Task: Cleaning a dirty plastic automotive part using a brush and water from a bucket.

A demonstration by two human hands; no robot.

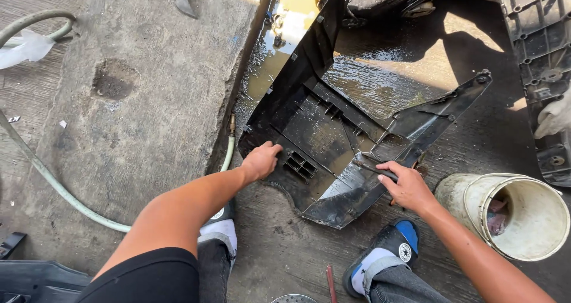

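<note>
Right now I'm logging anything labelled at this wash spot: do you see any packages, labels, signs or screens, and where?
Round badge: on the blue-black sandal under the right hand; white circle, dark emblem.
Round badge: on the other sandal, below the left hand; white, partly hidden.
No packages, signs or screens.

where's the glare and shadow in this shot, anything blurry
Head view: hard sunlight, sharp throughout; strong glare off the wet concrete ground behind the black plastic vehicle panel; deep shadow at top right; the left hand and right hand are evenly lit; slight wide-angle bending at the edges, near the white plastic bucket.
</note>
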